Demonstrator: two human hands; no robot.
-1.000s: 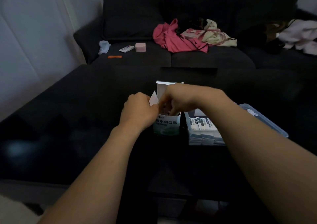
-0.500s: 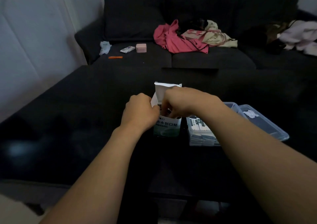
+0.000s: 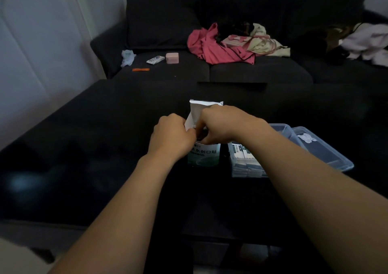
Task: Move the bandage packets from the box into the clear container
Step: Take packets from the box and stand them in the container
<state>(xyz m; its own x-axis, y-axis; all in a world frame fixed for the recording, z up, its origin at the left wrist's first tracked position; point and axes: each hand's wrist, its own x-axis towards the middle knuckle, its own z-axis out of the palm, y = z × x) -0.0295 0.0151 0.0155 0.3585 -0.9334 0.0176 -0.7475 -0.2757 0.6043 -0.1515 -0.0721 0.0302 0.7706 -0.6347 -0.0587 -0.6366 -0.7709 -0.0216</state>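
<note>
A small white and green bandage box (image 3: pixel 204 155) stands upright on the dark table, its top flap raised. My left hand (image 3: pixel 171 136) grips the box's left upper edge. My right hand (image 3: pixel 218 125) has its fingers curled down into the box's open top; what they hold is hidden. Just right of the box sits the clear container (image 3: pixel 282 129), with several bandage packets (image 3: pixel 243 158) stacked inside; my right forearm crosses over part of it.
The container's clear lid (image 3: pixel 321 147) lies to its right on the table. Behind the table is a dark sofa (image 3: pixel 258 72) with pink clothes (image 3: pixel 216 46), a pink case (image 3: pixel 172 58), a small white pack (image 3: pixel 155 60) and an orange strip (image 3: pixel 140 69).
Both hands stay at the box. My right hand has shifted slightly left and up over the opening, uncovering more of the container's far rim.
</note>
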